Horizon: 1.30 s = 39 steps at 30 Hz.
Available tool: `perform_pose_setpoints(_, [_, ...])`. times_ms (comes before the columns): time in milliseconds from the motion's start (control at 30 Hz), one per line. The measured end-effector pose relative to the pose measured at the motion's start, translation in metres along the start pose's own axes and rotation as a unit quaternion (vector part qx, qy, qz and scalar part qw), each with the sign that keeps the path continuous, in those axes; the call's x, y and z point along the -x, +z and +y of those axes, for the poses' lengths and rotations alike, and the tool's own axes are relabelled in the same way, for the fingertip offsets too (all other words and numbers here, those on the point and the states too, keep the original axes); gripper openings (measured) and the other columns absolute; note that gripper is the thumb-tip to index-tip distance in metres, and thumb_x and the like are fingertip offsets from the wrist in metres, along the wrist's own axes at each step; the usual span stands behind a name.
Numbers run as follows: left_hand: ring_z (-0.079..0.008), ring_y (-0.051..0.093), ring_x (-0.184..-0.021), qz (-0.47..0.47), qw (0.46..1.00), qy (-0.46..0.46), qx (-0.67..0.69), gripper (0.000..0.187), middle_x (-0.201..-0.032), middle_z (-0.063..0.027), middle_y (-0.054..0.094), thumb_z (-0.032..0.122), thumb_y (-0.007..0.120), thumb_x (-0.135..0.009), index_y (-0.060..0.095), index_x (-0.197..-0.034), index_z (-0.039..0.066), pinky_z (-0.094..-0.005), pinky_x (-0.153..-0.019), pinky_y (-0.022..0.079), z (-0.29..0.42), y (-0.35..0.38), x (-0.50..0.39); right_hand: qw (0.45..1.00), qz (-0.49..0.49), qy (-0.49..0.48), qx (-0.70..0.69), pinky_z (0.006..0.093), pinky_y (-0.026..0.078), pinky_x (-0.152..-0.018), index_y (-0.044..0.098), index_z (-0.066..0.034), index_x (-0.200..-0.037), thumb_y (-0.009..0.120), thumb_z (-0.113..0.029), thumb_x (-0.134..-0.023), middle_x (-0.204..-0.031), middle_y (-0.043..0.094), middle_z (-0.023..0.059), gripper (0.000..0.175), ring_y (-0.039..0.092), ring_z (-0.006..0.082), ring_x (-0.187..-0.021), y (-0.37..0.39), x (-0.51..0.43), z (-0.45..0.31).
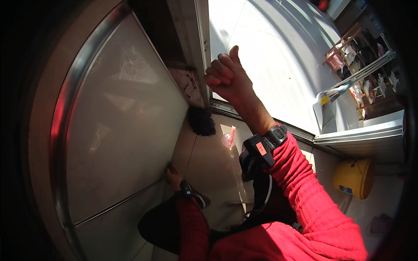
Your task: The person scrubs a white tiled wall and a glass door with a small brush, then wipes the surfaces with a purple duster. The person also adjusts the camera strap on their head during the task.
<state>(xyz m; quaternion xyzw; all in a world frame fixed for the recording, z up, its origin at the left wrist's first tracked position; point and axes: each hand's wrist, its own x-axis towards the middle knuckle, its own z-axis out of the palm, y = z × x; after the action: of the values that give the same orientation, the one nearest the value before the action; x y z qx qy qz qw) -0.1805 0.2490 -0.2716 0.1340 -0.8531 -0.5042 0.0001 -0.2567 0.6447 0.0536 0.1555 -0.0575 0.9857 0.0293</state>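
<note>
My right hand [227, 73] is raised beside the sliding-door frame [204, 49], its fingers curled into the palm and the thumb pointing up. Nothing shows inside the curled fingers. A black device is strapped to that wrist, over a red knitted sleeve. Lower down, my left hand [173, 174] is at the lower right edge of a large pale glossy panel [127, 130] in a metal frame; whether it grips the edge is hard to see. Between my hands, a clear plastic cup [225, 140] with a pink stick-like item stands on the tiled floor. Next to it lies a dark shaggy mop head or duster [201, 122].
A metal door track [222, 105] crosses the floor to a sunlit tiled area. Beyond are a long-handled dustpan [323, 107] and a wooden rack [359, 81] holding shoes and bags. A yellow bucket [354, 178] stands at right. Peeling wall [186, 83] shows behind the panel.
</note>
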Motion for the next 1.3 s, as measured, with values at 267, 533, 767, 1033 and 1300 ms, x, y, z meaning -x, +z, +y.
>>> perform_pose_setpoints(267, [-0.0237,0.063,-0.089,0.025,0.921,-0.143,0.361,0.031,-0.101,-0.0167,0.063,0.014,0.056,-0.090,0.054,-0.110,-0.009,-0.0278,-0.079,0.054,0.113,0.018,-0.001,0.999,-0.010,0.025,0.021,0.0241,0.027,-0.051,0.043,-0.0147,-0.064,0.036,-0.051,-0.093,-0.050,0.028,-0.0046,0.047,0.025,0.0094,-0.048,0.005,-0.004,0.008])
perform_pose_setpoints(533, [-0.0217,0.064,-0.085,0.053,0.831,-0.268,0.484,0.028,-0.093,-0.0129,0.064,0.014,0.062,-0.084,0.057,-0.104,-0.007,-0.0275,-0.071,0.054,0.146,0.017,0.004,0.943,0.107,-0.117,0.293,0.0367,0.043,-0.087,0.058,-0.0090,-0.096,0.041,-0.038,-0.096,-0.093,0.063,0.0084,0.034,0.058,0.0199,-0.087,0.002,-0.007,-0.020])
perform_pose_setpoints(767, [-0.0152,0.062,-0.080,-0.069,0.954,0.028,0.290,0.019,-0.091,-0.0066,0.066,0.011,0.066,-0.081,0.064,-0.094,-0.003,-0.0267,-0.067,0.048,0.323,0.030,-0.008,0.794,0.084,-0.253,0.546,0.0363,0.032,-0.104,0.040,-0.0092,-0.130,0.056,-0.024,-0.090,-0.129,0.046,0.0164,0.045,0.042,0.0241,-0.122,0.020,-0.034,-0.032])
perform_pose_setpoints(1033, [-0.0198,0.061,-0.074,0.094,0.823,0.537,0.158,0.012,-0.096,-0.0079,0.061,0.001,0.062,-0.078,0.061,-0.089,0.003,-0.0303,-0.061,0.050,0.512,0.045,0.009,0.735,0.079,-0.178,0.650,0.0461,0.033,-0.103,0.022,-0.0143,-0.142,0.064,-0.041,-0.077,-0.142,0.031,0.0198,0.082,0.034,0.0364,-0.128,0.022,-0.048,-0.022])
perform_pose_setpoints(1300, [-0.0342,0.056,-0.073,0.208,0.709,0.671,0.058,0.022,-0.082,-0.0140,0.055,0.000,0.061,-0.078,0.054,-0.098,0.004,-0.0408,-0.064,0.047,0.563,0.070,-0.005,0.776,0.066,-0.145,0.610,0.0435,0.032,-0.104,0.020,-0.0148,-0.143,0.065,-0.028,-0.078,-0.143,0.031,0.0159,0.080,0.038,0.0320,-0.125,0.031,-0.041,-0.022])
